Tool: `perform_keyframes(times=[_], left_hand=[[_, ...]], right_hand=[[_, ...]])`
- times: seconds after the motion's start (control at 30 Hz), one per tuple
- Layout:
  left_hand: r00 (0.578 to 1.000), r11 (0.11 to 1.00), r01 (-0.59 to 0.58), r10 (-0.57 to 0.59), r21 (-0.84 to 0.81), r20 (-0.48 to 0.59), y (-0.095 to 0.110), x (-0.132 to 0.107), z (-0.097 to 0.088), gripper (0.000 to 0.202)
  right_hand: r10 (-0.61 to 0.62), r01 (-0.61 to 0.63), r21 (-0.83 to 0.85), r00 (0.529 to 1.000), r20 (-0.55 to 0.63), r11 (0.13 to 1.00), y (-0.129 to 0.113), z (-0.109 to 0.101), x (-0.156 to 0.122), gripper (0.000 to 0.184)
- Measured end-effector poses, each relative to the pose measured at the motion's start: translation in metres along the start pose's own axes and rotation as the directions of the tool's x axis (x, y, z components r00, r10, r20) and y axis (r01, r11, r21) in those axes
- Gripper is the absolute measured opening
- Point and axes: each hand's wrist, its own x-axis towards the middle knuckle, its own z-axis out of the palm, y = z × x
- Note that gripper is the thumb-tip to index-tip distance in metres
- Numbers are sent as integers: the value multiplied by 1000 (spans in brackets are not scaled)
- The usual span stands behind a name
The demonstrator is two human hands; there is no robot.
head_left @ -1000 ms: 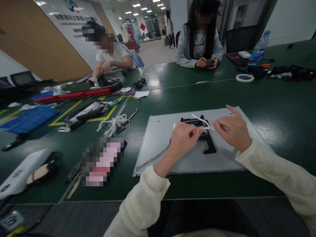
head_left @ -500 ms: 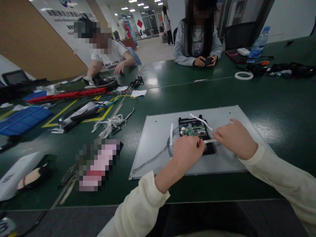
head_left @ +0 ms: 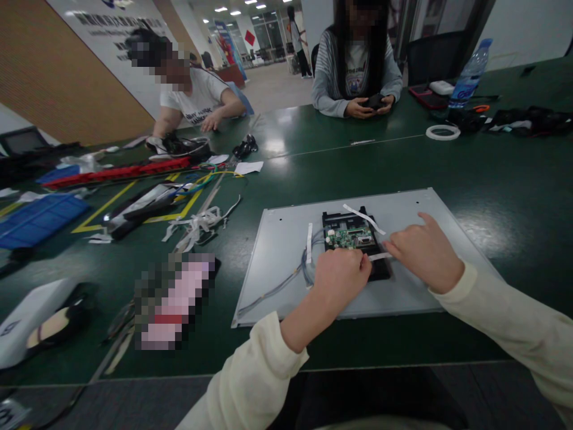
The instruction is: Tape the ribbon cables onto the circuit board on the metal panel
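Observation:
A grey metal panel (head_left: 416, 209) lies flat on the dark green table (head_left: 313, 167). On its middle sits a black bracket with a green circuit board (head_left: 351, 236), and thin cables loop off to the left. My left hand (head_left: 340, 278) is curled, fingers pinched on one end of a short white tape strip (head_left: 379, 256) just below the board. My right hand (head_left: 423, 251) pinches the strip's other end, index finger raised. Another white tape strip (head_left: 363, 218) lies across the bracket's top, and a third (head_left: 308, 235) is stuck upright to the left.
A white tape roll (head_left: 442, 132) and a water bottle (head_left: 470, 80) stand at the far right. Cables, red and blue parts and loose tape scraps (head_left: 197, 224) clutter the left. Two other people sit across the table. A white box (head_left: 27, 322) lies near left.
Both hands have come down toward me from over the board, carrying the tape strip to the bracket's lower edge. The circuit board, covered before, now shows.

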Motion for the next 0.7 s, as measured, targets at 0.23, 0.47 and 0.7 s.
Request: perform_keyframes(times=[0.23, 0.47, 0.7], left_hand=[[995, 1000, -20, 19, 15, 100, 1, 1, 4, 36], [997, 999, -36, 35, 6, 72, -1, 0, 4, 36], [995, 998, -46, 41, 49, 89, 0, -4, -7, 33]], right_hand=[[-6, 0, -84, 997, -77, 997, -10, 7, -6, 32], [32, -60, -155, 984, -178, 986, -13, 11, -10, 34], [112, -129, -162, 988, -108, 978, 9, 13, -23, 33]])
